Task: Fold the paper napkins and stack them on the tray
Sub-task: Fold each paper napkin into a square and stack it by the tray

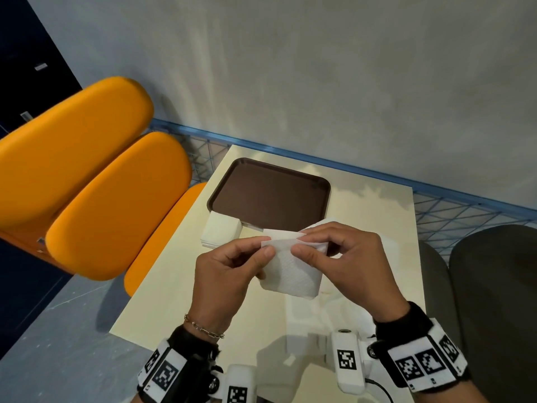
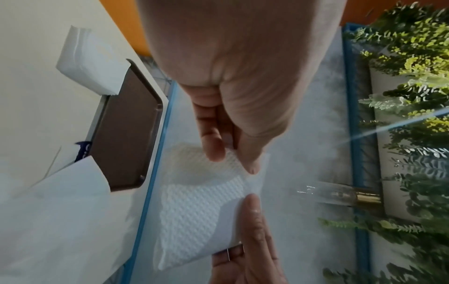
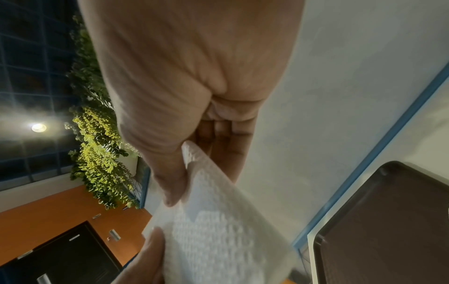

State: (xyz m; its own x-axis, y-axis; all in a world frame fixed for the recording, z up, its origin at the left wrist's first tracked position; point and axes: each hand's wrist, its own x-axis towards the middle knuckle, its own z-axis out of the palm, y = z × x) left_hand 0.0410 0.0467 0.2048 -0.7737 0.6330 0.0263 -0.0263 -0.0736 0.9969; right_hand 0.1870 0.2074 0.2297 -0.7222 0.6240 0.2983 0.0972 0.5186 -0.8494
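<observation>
Counter [image 1: 363,228] is kept clear in front. Brown tray [image 1: 270,193] is seen empty, near napkin stack [image 1: 220,231]. One napkin [image 1: 293,271] is held mid-air, top edge pinched by left hand [image 1: 229,274] and right hand [image 1: 348,257], likely for folding.

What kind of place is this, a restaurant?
Probably a cafe or fast-food eating area. There is a brown serving tray on a small cream table, a pile of paper napkins beside the tray, and orange padded seats next to the table.
</observation>
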